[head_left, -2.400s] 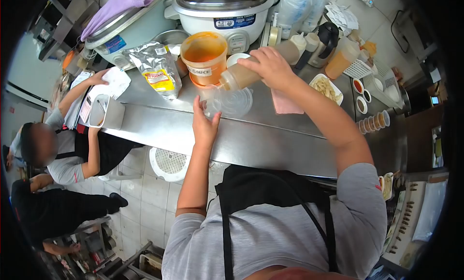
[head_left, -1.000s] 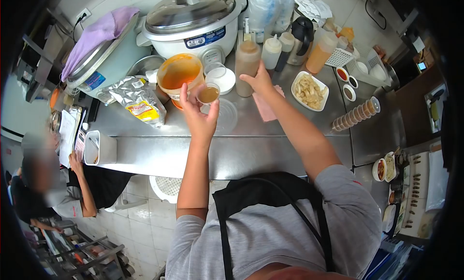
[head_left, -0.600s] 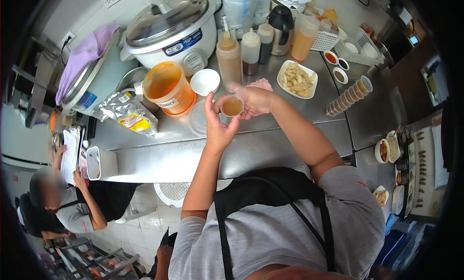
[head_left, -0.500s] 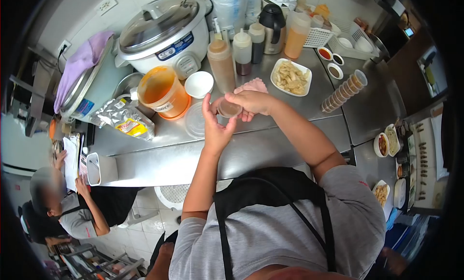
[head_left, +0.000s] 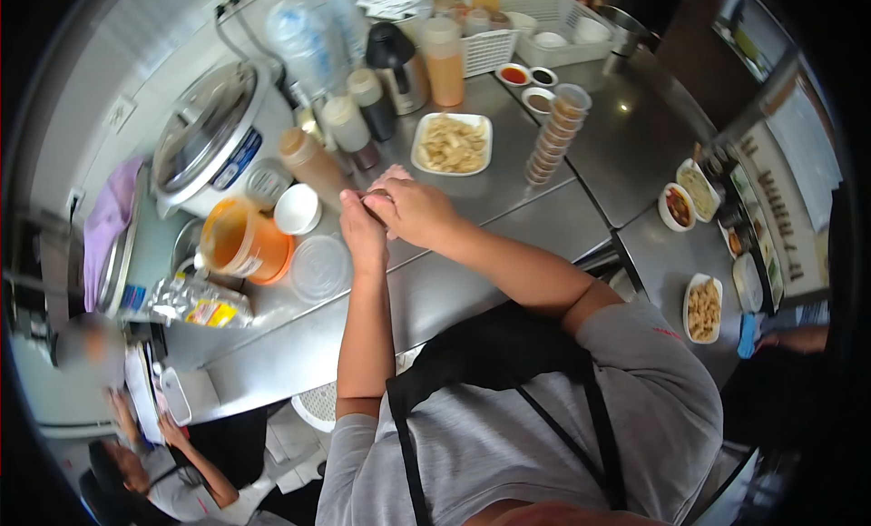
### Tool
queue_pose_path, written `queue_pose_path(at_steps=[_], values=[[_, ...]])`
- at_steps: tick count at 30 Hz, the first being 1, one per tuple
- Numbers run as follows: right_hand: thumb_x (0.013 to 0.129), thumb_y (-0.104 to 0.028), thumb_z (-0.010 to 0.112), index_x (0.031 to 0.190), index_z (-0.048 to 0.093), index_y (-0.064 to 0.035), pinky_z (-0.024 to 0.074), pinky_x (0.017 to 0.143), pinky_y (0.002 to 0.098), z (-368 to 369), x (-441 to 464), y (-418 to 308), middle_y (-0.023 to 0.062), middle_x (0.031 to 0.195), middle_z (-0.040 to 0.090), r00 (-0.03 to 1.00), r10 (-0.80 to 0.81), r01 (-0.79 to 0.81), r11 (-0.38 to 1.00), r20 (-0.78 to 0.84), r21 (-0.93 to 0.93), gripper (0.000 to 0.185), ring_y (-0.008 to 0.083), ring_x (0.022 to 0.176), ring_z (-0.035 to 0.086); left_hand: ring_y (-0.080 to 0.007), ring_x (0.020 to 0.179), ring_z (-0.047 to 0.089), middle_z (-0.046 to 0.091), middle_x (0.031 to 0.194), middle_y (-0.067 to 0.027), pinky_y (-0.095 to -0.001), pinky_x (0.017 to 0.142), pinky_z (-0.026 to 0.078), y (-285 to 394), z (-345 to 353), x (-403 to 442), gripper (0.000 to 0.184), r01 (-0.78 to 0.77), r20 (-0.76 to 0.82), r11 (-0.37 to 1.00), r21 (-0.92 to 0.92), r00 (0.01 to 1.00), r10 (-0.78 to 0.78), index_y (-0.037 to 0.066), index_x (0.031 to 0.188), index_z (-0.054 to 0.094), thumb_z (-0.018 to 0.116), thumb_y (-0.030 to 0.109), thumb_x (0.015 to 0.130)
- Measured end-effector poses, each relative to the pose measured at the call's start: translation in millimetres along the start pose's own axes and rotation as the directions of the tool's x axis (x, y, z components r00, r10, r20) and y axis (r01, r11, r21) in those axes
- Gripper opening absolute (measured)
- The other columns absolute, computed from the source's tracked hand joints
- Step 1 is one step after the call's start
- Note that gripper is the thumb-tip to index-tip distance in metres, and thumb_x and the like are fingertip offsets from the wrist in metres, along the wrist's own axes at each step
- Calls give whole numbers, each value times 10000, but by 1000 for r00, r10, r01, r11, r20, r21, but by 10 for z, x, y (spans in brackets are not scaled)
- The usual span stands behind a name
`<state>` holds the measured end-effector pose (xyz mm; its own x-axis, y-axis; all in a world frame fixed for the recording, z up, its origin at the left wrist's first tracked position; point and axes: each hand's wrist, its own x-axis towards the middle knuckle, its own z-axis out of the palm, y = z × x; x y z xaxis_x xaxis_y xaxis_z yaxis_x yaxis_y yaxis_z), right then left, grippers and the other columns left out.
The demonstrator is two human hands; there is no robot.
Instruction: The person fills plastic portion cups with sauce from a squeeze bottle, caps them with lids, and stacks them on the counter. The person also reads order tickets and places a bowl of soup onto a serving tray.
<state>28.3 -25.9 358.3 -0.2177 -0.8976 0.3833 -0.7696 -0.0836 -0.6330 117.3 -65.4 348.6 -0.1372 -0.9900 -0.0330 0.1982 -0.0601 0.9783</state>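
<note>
Over the steel counter, my two hands are pressed together around a small plastic cup, mostly hidden by fingers. My left hand (head_left: 365,237) is closed about it from the near left. My right hand (head_left: 417,215) lies over it from the right, fingers bent. Just behind my hands is a pink cloth (head_left: 394,174). To the left lie a clear round lid (head_left: 320,268) and a white bowl (head_left: 298,209). A stack of small filled plastic cups (head_left: 553,140) leans to the right. A white dish of pale sliced food (head_left: 452,147) sits beyond my hands.
An orange tub (head_left: 234,240), a foil bag (head_left: 204,301) and a rice cooker (head_left: 213,136) stand left. Squeeze bottles (head_left: 345,127) and a thermos (head_left: 396,68) line the back. Sauce bowls (head_left: 514,75) sit behind the stack. A co-worker (head_left: 172,471) is at lower left.
My view has turned, so the counter's things appear further left. My hands have closed together over the small cup, which showed clearly between my fingers before.
</note>
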Motion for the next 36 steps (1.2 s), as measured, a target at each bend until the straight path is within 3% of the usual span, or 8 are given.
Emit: queue_pose_path(at_steps=[5, 11, 17, 23, 27, 28, 31, 36], values=[[817, -337, 451, 817, 555, -34, 431, 632, 397, -385, -18, 172, 151, 763, 584, 984, 176, -168, 967, -23, 189, 320, 321, 737, 557, -110, 511, 448, 506, 582, -54, -247, 471, 369, 107, 423, -3, 455, -239, 173, 954, 183, 963, 208, 2, 664, 496, 261, 306, 909], [835, -316, 442, 754, 513, -24, 423, 591, 368, -1353, -69, 202, 158, 709, 564, 934, 237, -224, 971, -268, 79, 311, 320, 653, 546, -129, 490, 394, 429, 510, -57, -293, 465, 334, 433, 1280, -112, 404, -503, 448, 855, 130, 799, 402, -5, 620, 452, 293, 240, 899], [835, -385, 442, 804, 533, -18, 421, 582, 325, -2162, 61, 786, 125, 687, 563, 953, 58, -28, 994, -296, 106, 379, 240, 630, 539, -223, 563, 469, 492, 632, -133, -324, 537, 366, 594, 2136, -244, 367, -734, 514, 665, 139, 627, 586, -14, 705, 491, 302, 236, 896], [788, -471, 457, 775, 569, -20, 437, 618, 351, -2587, 368, 1317, 136, 712, 590, 945, 321, -327, 938, -67, -113, 465, 262, 683, 575, -174, 795, 485, 505, 950, -122, -276, 671, 388, 278, 2286, -87, 379, -425, 485, 900, 100, 810, 329, 20, 1054, 447, 272, 319, 900], [787, -429, 506, 775, 546, 8, 412, 542, 311, -2490, 390, 1536, 101, 636, 560, 944, 323, -311, 938, 61, -153, 439, 180, 586, 522, -153, 791, 469, 495, 922, -81, -267, 665, 384, -534, 2011, -3, 377, -281, 442, 948, 150, 877, 190, -11, 1048, 447, 343, 314, 887], [778, -439, 509, 833, 548, -1, 424, 611, 298, -2541, 414, 1511, 124, 749, 565, 916, 374, -352, 922, 142, -160, 443, 180, 695, 540, -158, 796, 463, 486, 920, -79, -274, 671, 387, -758, 1940, -39, 353, -243, 443, 945, 217, 887, 126, -16, 1049, 443, 355, 286, 887], [743, -378, 578, 969, 543, -42, 422, 736, 309, -2521, 327, 1586, 147, 982, 510, 984, 131, -113, 983, -124, 147, 407, 214, 879, 516, -221, 822, 462, 479, 955, -132, -313, 710, 398, -1380, 1876, -273, 409, -399, 473, 863, 310, 852, 224, -23, 1062, 422, 535, 263, 793], [658, -230, 671, 1115, 502, -138, 390, 856, 364, -2478, -53, 1496, 113, 1177, 381, 957, -291, 288, 944, 9, -160, 496, 277, 1032, 440, -337, 966, 459, 448, 1081, -230, -379, 788, 400, -1587, 2067, -413, 669, -577, 584, 585, 570, 785, 205, -23, 1120, 378, 720, 224, 601]])
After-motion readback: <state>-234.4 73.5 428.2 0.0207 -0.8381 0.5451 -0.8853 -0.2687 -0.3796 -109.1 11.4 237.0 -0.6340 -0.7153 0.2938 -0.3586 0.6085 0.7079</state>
